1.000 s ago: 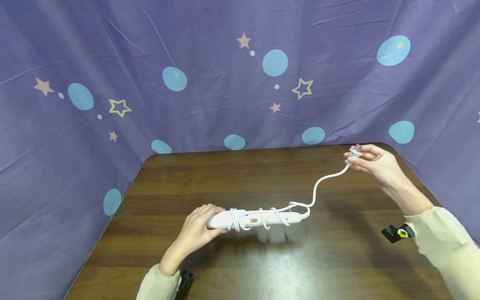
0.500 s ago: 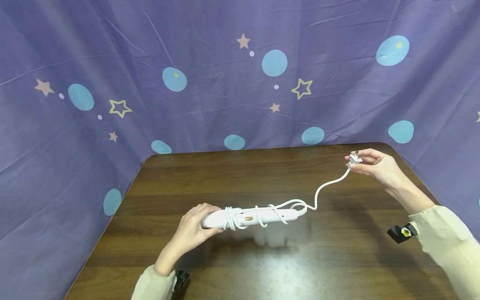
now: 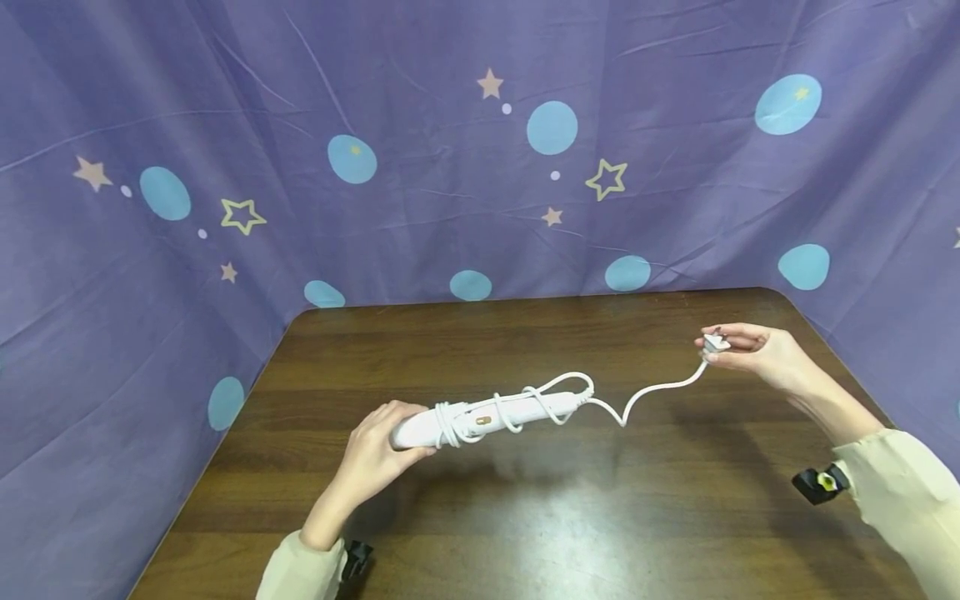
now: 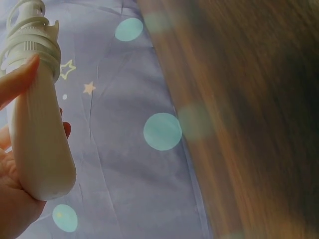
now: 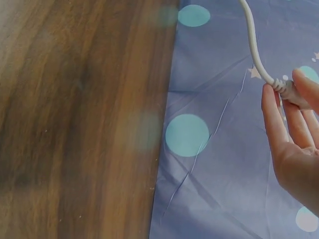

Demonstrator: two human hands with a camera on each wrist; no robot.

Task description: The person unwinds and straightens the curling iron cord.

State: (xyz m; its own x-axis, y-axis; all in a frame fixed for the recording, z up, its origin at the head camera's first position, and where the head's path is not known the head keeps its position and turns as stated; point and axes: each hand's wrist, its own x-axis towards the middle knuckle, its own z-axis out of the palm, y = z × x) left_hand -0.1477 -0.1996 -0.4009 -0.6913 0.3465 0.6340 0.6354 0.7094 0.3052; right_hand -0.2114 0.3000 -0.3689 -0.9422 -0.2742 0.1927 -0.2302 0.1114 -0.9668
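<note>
A white hair straightener (image 3: 531, 409), a small gold switch (image 3: 483, 421) on its side, is held over the table in the head view. My left hand (image 3: 375, 454) grips its rounded end; the left wrist view shows the thumb lying along the straightener's body (image 4: 40, 134). White cord is wound loosely around the straightener, with a loop standing up at its far end. From there a free stretch of cord (image 3: 660, 387) dips and runs to the right. My right hand (image 3: 776, 360) pinches the white plug (image 3: 716, 342) between thumb and fingers, prongs pointing away.
The dark wooden table (image 3: 465, 350) reaches back to a purple curtain (image 3: 420, 225) with blue dots and stars, which also hangs at both sides. A black strap piece (image 3: 821, 483) sits by the right sleeve, and another (image 3: 356, 558) by the left.
The right hand has lowered with the plug, nearer to me. The left hand has shifted left and tilted the straightener's cord end upward. The free cord hangs slacker, bent in a sharper dip.
</note>
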